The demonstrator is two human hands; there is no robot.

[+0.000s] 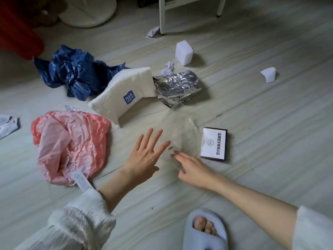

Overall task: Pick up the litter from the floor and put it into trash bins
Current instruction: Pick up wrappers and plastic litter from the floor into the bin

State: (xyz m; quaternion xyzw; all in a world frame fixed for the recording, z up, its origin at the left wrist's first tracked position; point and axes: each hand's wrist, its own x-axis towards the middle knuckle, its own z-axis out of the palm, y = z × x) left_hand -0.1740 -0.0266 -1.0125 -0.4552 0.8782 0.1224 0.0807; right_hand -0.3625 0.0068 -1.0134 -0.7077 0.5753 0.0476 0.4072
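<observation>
At the far left edge of the frame I see a torn pale scrap (pixel 8 124), then the crumpled pink bag (pixel 70 145) at mid left with the dark blue bag (pixel 75 73) above it. Toward centre lies the white pouch (pixel 124 96), touching the crushed silver foil (pixel 177 85). My left hand (pixel 144 156) is released, fingers spread flat just right of the pink bag. My right hand (pixel 191 168) is also released, fingers extended, resting on or just above a clear film (pixel 182 134) that barely shows against the floor (pixel 270 123). Right of it sits a small printed box (pixel 214 144), and further up right a white foam block (pixel 184 52) and a white scrap (pixel 268 74).

The film worries me: it is nearly invisible and lies flat, so my fingers may slide over it rather than gather it, or nudge the box aside. No trash bin is in view, so I cannot tell what any bin holds.
</observation>
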